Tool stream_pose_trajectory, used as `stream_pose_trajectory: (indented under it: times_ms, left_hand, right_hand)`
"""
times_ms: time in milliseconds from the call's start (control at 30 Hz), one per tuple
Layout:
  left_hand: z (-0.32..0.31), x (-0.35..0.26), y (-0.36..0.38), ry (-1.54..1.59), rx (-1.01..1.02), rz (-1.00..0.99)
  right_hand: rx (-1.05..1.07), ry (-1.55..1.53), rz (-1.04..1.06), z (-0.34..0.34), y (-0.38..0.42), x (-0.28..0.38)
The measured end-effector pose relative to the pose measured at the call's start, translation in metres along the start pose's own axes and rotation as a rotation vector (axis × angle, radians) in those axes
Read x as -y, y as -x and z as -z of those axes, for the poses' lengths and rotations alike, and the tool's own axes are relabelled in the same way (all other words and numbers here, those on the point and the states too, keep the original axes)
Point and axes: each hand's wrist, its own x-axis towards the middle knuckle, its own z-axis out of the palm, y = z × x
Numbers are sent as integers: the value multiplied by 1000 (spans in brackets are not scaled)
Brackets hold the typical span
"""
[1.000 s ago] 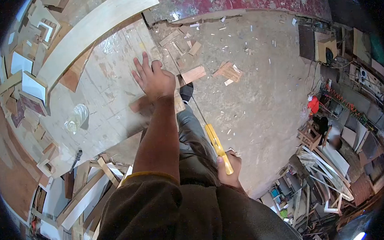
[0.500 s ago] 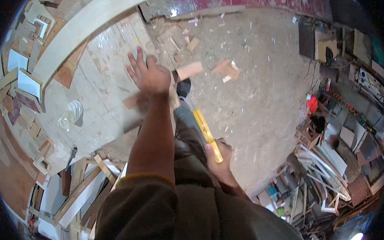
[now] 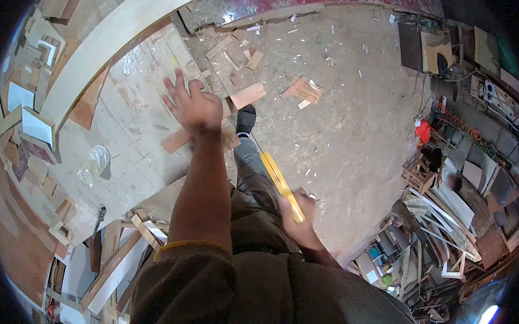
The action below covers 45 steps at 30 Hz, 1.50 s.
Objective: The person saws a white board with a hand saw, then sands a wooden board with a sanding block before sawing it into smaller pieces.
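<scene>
My left hand (image 3: 197, 108) lies with fingers spread over the worktop (image 3: 132, 92), pressing near a pinkish-brown wood piece (image 3: 248, 96) that juts past its edge. Another brown wood strip (image 3: 176, 141) passes beneath my left wrist, partly hidden by the forearm. In my right hand (image 3: 300, 215), blurred by motion, is the yellow handle of a hand saw (image 3: 276, 176). Its thin blade, seen nearly edge-on, points up toward the wood by the worktop's edge. My shod foot (image 3: 245, 120) shows just below the jutting piece.
A curved pale board (image 3: 106, 44) lies across the worktop's far left, near a clear plastic bottle (image 3: 95, 165). Offcuts (image 3: 305, 90) litter the floor. Timber scraps (image 3: 112, 258) are heaped at lower left. On the right, a person (image 3: 453, 178) is among piled wood.
The view has shifted slightly. My right hand has drawn the saw a little back toward my body and to the right. My left hand keeps its place on the wood.
</scene>
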Motion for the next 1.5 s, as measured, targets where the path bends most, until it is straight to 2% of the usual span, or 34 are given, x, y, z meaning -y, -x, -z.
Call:
stream_pose_trajectory:
  times_ms: [133,233,300,367,433,500,533,633,733,833,967,1033,1067,1167,1233,1333,1433,1500]
  left_hand:
    - [3,0,5,1,11,6]
    - [3,2,4,-24,31,6]
    - [-2,0,0,-13,-2,7]
    - [-3,4,1,-18,-18,15]
    - [1,4,6,35,3,-3]
    - [-10,3,-9,61,-70,-20]
    - [-7,3,-4,36,-35,-13]
    - [-4,3,4,46,-10,6]
    - [-1,6,0,16,-1,-10]
    - [-1,3,8,0,11,12]
    - [-4,9,-5,10,-29,-4]
    - [-1,0,12,13,12,-14]
    - [2,-2,9,9,4,0]
    - [-4,3,0,-11,-38,-2]
    - [-1,0,5,-18,-28,-2]
    - [-2,1,6,-14,-22,2]
    - [-2,3,5,-7,-16,6]
    - [-1,4,8,-23,-13,5]
  right_hand:
    - [82,2,-77,4,-3,12]
    - [99,-14,-70,20,18,10]
    - [77,-23,-28,12,3,3]
    - [77,-48,-150,7,-5,6]
    - [115,54,-162,15,18,10]
    - [98,10,-110,19,17,6]
    - [89,-19,-144,23,18,7]
    - [130,79,-56,14,-12,8]
    - [117,81,-57,-1,-17,17]
    - [107,28,-141,27,18,19]
    - [79,71,-145,26,17,9]
    - [207,128,-225,37,2,43]
    - [167,69,-125,33,18,19]
    - [139,18,-54,49,34,10]
    - [100,-17,-65,39,34,11]
    - [100,25,-89,6,-10,8]
    - [98,16,-164,14,6,14]
    - [67,-98,-201,21,15,19]
